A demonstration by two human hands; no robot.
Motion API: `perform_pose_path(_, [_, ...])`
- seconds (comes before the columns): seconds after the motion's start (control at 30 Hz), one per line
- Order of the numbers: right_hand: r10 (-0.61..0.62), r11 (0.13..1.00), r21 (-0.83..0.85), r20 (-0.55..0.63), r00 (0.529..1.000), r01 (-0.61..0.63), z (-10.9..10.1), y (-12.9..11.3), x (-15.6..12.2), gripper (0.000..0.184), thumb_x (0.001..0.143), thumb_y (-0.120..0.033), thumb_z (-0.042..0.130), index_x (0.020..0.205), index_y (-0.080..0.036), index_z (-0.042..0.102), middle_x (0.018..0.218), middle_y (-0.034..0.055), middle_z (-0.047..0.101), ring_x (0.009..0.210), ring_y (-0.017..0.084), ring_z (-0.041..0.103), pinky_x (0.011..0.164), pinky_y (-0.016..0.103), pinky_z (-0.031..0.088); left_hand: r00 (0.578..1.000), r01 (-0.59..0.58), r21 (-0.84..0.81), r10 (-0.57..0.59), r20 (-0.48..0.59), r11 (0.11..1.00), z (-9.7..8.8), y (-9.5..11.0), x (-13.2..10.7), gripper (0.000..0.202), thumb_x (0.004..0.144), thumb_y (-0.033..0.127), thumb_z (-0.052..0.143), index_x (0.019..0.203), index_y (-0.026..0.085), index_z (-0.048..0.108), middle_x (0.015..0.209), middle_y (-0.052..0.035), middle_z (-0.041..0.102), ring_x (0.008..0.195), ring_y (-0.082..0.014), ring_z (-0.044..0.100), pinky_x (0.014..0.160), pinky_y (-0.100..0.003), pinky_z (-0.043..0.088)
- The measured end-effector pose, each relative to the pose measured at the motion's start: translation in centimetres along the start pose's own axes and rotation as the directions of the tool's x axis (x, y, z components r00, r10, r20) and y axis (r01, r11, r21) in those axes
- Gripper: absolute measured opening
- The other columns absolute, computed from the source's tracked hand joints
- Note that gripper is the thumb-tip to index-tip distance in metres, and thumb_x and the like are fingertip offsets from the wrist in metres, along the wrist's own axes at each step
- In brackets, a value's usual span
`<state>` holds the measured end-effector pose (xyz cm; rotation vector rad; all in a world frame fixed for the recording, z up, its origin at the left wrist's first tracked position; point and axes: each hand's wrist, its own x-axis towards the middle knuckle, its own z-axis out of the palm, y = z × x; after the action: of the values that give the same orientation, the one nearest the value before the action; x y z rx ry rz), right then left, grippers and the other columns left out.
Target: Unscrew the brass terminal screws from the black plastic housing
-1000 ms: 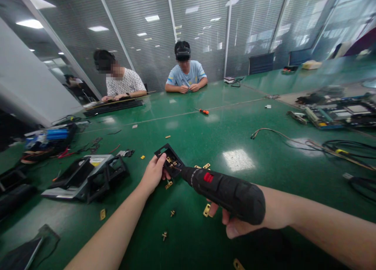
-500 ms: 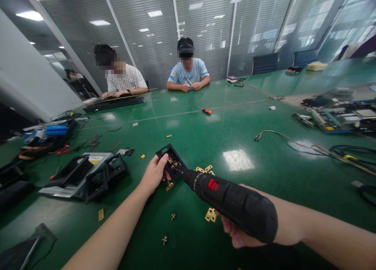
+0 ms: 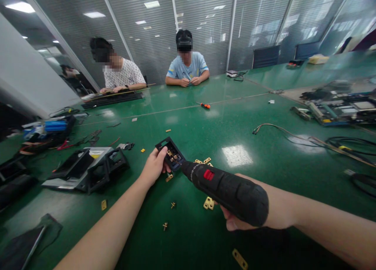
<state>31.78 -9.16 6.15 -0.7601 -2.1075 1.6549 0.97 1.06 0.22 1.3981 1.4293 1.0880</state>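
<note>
My left hand (image 3: 153,169) grips a small black plastic housing (image 3: 169,153) with brass contacts inside, held on the green table (image 3: 223,133). My right hand (image 3: 235,221) is wrapped round a black electric screwdriver (image 3: 229,191) with a red switch. The screwdriver's tip points into the housing's near end. Loose brass pieces (image 3: 208,203) and small screws (image 3: 173,204) lie on the table round both hands.
Black frames and a grey casing (image 3: 88,170) lie at the left. Cables (image 3: 293,138) and circuit boards (image 3: 337,109) are at the right. An orange-handled screwdriver (image 3: 205,105) lies mid-table. Two people (image 3: 188,66) sit at the far side. A brass strip (image 3: 240,259) lies near the front edge.
The view has tipped slightly. Both hands keep their grips, and the screwdriver stays with its tip at the housing.
</note>
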Motion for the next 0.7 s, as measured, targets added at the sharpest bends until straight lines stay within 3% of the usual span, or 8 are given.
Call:
perform_pose_path(0.2, [0.024,1.000,0.005,-0.009,1.000,-0.024,0.16,0.12,-0.13,0.022,0.070,-0.013,0.078,0.083,-0.016,0.060,0.073,-0.0030,0.058,0.067,0.013,0.055,0.061,0.025,0.047,1.000,-0.004,0.005,0.004,-0.008,1.000,0.03,0.09,-0.09,0.044,0.091,0.066,0.059,0.089,0.023,0.054,0.050,0.0012,0.064,0.038,-0.0169,0.057,0.037,-0.025,0.039])
perform_pose_path(0.43, [0.000,1.000,0.030,0.020,1.000,-0.001,-0.47,0.19,-0.07,0.034,0.075,-0.024,0.085,0.103,-0.016,0.068,0.073,-0.0032,0.062,0.066,0.012,0.056,0.061,0.024,0.048,1.000,-0.012,0.006,0.012,-0.010,1.000,0.02,-0.02,0.03,0.042,0.091,0.064,0.058,0.089,0.023,0.054,0.054,0.0002,0.067,0.039,-0.0166,0.059,0.036,-0.025,0.039])
perform_pose_path(0.7, [-0.034,0.999,0.003,0.007,0.999,0.034,-0.22,-0.15,-0.12,0.023,0.075,-0.022,0.082,0.088,-0.016,0.063,0.074,-0.0034,0.060,0.068,0.012,0.056,0.066,0.025,0.051,1.000,-0.008,-0.022,0.008,-0.020,1.000,0.12,-0.01,0.03,0.044,0.088,0.066,0.062,0.089,0.022,0.054,0.051,0.0021,0.063,0.037,-0.0158,0.058,0.036,-0.024,0.039])
